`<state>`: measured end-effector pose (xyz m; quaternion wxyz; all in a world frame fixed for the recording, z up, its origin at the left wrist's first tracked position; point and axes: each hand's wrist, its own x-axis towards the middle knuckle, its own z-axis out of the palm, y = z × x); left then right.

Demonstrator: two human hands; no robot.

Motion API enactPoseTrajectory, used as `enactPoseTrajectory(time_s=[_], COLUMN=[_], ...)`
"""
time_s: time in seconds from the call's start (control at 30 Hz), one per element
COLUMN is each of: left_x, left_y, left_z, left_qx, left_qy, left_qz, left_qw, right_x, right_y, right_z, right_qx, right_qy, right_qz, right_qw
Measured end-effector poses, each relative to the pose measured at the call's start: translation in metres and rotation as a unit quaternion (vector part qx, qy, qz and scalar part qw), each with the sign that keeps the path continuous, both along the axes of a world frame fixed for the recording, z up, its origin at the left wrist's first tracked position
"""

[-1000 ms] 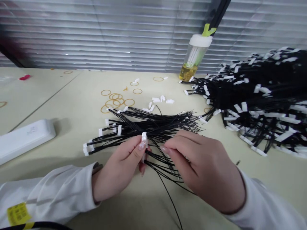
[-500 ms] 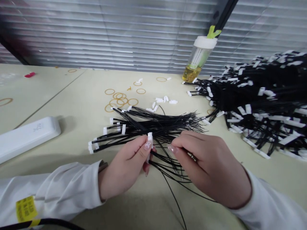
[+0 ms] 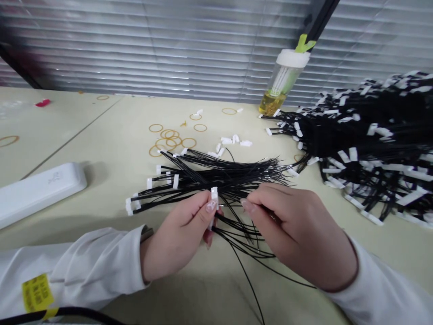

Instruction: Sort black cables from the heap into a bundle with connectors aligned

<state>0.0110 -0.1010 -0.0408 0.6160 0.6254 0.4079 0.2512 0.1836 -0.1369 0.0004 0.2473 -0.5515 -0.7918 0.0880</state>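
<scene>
Two hands (image 3: 179, 237) in the head view, both at one wire bundle (image 3: 216, 178). State?

— Left hand (image 3: 179, 237) closed, pinching a white plastic connector (image 3: 214, 203) upright between thumb and fingers. Right hand (image 3: 301, 237) curled shut, fingers on thin black wires (image 3: 233, 233) running out below the connector.

Bundle position?

— Flat on the table (image 3: 101, 117), just past both hands. White connectors on its left ends, bare wire tips fanned out to the right. Some loose strands hang toward the near table edge.

Around it?

— Rubber bands (image 3: 169, 143) scattered beyond the bundle, with small white connector pieces (image 3: 233, 142) just to their right. Large heap of black wires with white connectors (image 3: 368, 144) on the right, near the bundle tips.

Rest?

— Clear bottle with a white cap (image 3: 286, 81) behind the heap, white plastic case (image 3: 40, 194) on the left, window blinds (image 3: 152, 49) along the back. White left sleeve (image 3: 84, 262) carries a yellow label (image 3: 37, 293).
</scene>
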Motion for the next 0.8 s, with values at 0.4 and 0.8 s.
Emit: enactPoseTrajectory(time_s=[0.4, 0.8], left_x=[-0.001, -0.001], left_y=[0.000, -0.003], left_z=[-0.002, 0.003], left_qx=[0.035, 0.087], left_qy=[0.024, 0.075], left_qz=[-0.006, 0.008], left_qw=[0.999, 0.993], right_x=[0.000, -0.013], right_y=[-0.001, 0.004], right_z=[0.000, -0.011], right_qx=[-0.032, -0.062], right_qy=[0.020, 0.066], right_qz=[-0.006, 0.001], right_qw=[0.999, 0.996])
